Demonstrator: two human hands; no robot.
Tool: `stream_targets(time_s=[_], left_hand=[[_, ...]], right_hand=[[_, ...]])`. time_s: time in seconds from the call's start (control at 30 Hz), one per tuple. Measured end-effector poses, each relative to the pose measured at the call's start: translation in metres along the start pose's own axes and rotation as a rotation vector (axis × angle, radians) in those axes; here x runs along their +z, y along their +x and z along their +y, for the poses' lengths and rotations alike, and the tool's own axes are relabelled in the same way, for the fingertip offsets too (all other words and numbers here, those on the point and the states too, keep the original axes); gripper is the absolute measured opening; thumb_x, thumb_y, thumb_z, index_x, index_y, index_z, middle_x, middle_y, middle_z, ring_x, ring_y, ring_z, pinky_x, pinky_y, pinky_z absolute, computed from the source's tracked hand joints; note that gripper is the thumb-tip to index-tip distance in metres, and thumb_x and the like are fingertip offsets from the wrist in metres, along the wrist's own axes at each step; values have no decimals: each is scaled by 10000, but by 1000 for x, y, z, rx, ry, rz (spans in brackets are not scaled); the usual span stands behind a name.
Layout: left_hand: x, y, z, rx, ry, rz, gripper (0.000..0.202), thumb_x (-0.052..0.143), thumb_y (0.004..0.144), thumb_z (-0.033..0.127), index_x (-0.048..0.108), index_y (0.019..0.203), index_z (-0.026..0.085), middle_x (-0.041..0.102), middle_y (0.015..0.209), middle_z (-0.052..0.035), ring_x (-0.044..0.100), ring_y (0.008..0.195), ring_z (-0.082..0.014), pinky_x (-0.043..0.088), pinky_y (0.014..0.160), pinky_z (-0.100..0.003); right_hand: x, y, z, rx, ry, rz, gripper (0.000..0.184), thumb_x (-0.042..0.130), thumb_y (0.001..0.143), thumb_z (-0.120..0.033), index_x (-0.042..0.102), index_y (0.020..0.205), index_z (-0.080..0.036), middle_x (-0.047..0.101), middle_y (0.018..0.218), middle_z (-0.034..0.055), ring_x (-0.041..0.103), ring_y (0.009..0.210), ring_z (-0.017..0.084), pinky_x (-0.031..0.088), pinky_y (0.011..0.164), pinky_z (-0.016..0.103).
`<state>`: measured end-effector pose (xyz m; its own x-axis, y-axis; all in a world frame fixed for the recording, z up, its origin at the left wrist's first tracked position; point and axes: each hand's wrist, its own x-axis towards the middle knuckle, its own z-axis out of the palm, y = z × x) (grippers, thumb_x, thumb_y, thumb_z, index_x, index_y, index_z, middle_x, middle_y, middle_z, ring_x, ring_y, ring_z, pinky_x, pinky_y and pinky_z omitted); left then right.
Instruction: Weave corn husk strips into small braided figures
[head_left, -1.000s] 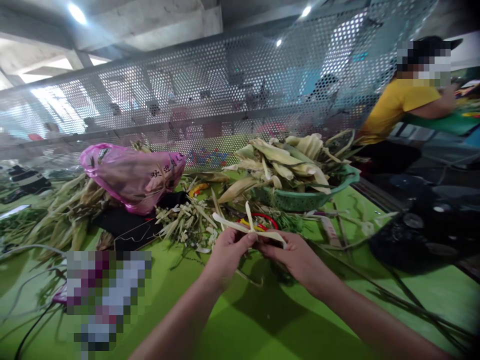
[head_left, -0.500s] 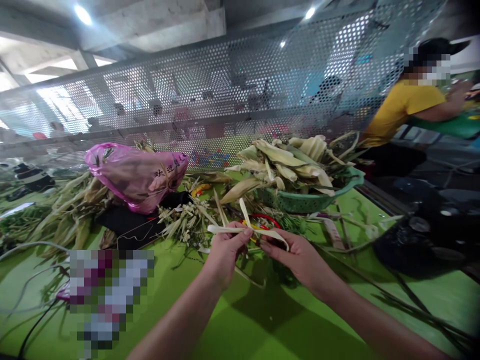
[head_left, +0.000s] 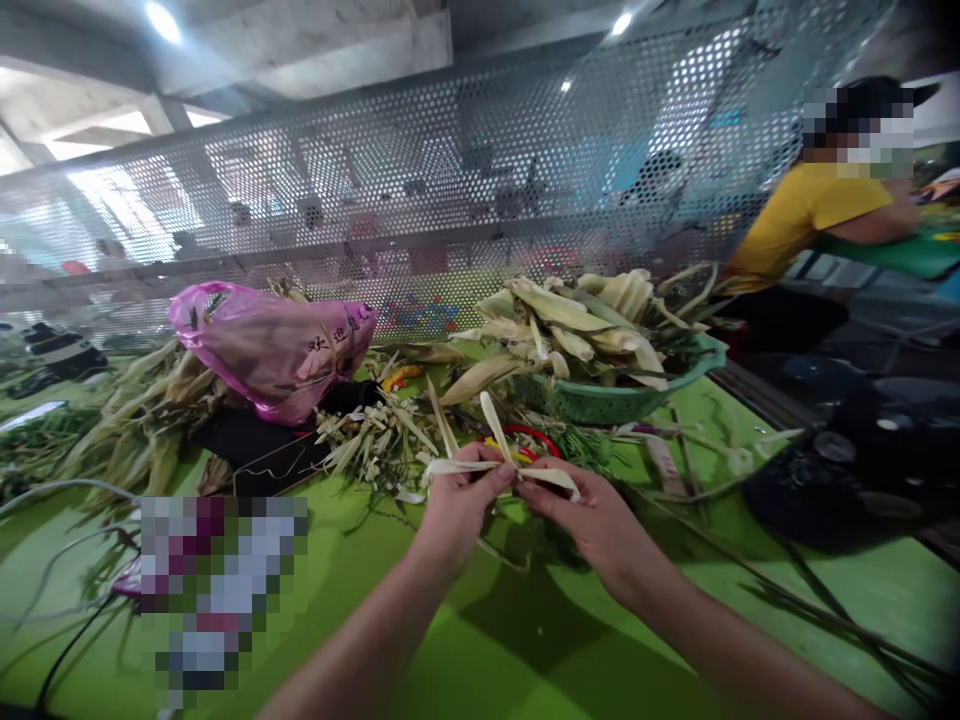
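Over the green table, my left hand and my right hand meet, and both pinch crossed pale corn husk strips. One strip runs sideways between the thumbs. Another sticks up and back from the crossing. Fingers of both hands are closed on the strips. Behind the hands lie a red ring and a heap of cut husk bits.
A green basket piled with husks stands behind right. A pink plastic bag rests on a black item at back left, beside corn stalks. A perforated metal screen closes the back. A person in a yellow shirt sits at right.
The hands have drawn closer together on the strips, and the upright strip has tilted a little. The view has shifted slightly.
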<state>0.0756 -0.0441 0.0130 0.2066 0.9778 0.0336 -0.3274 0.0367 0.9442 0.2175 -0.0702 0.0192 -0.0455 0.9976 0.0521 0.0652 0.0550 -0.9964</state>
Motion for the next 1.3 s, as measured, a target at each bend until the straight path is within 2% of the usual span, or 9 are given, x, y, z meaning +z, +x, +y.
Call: stream_targets(time_s=[0.2, 0.3, 0.6, 0.67, 0.8, 0.93, 1.13, 1.23, 1.3], left_hand=[[-4, 2, 3, -60, 28, -58, 295, 762, 672, 401, 622, 751, 153, 544, 671, 22, 430, 643, -93, 322, 621, -215], [-4, 3, 4, -83, 24, -57, 289, 770, 668, 384, 628, 748, 145, 551, 688, 14, 444, 672, -97, 331, 653, -215], [-7, 3, -2, -142, 25, -98, 324, 809, 609, 386, 627, 722, 143, 542, 649, 23, 440, 620, -87, 336, 618, -223], [-9, 5, -3, -144, 37, -83, 326, 806, 613, 389, 633, 732, 139, 552, 652, 22, 453, 600, -85, 351, 607, -228], [-11, 9, -5, -119, 46, -29, 334, 794, 626, 398, 640, 753, 130, 559, 606, 23, 467, 549, -89, 348, 565, -232], [-11, 11, -8, -116, -51, 11, 330, 813, 598, 353, 636, 756, 124, 583, 618, 13, 493, 577, -95, 355, 583, -225], [-8, 7, -14, -169, -149, 28, 336, 818, 585, 315, 626, 787, 128, 597, 669, 7, 524, 629, -103, 391, 637, -234], [-8, 7, -14, -148, -76, 51, 338, 819, 581, 321, 629, 785, 130, 604, 679, 6, 515, 633, -103, 390, 643, -237], [-7, 8, -13, -117, -33, 56, 333, 818, 579, 328, 633, 774, 131, 611, 683, 2, 515, 643, -107, 393, 655, -242]], right_hand=[[-15, 4, -3, -40, -178, 4, 310, 672, 753, -501, 630, 827, -203, 588, 698, -10, 515, 651, 159, 402, 594, 258], [-20, 5, -5, -73, -181, 36, 274, 622, 801, -476, 625, 804, -202, 587, 708, -10, 515, 665, 156, 403, 619, 260], [-26, 14, 7, -148, -319, 56, 225, 614, 827, -412, 625, 782, -191, 630, 705, 11, 564, 676, 177, 444, 653, 297], [-30, 15, 5, -243, -419, 73, 190, 612, 842, -387, 639, 840, -198, 657, 790, 29, 594, 753, 201, 462, 701, 322], [-32, 10, -6, -633, -681, 142, 165, 612, 864, -275, 648, 1020, -239, 658, 1046, 67, 557, 1028, 249, 432, 873, 385], [-19, 1, -8, -883, -869, -47, 219, 555, 872, -128, 660, 1022, -248, 677, 957, 49, 567, 933, 212, 431, 801, 338], [-1, -5, 6, -1012, -1078, -97, 251, 436, 907, -115, 657, 969, -216, 674, 872, 49, 553, 836, 200, 392, 805, 357], [0, -5, 6, -1064, -1034, -73, 223, 439, 912, -97, 640, 925, -194, 686, 835, 37, 560, 809, 185, 391, 811, 346], [-3, -5, 3, -1041, -967, -47, 177, 491, 894, -90, 634, 916, -190, 696, 841, 33, 569, 809, 181, 396, 794, 338]])
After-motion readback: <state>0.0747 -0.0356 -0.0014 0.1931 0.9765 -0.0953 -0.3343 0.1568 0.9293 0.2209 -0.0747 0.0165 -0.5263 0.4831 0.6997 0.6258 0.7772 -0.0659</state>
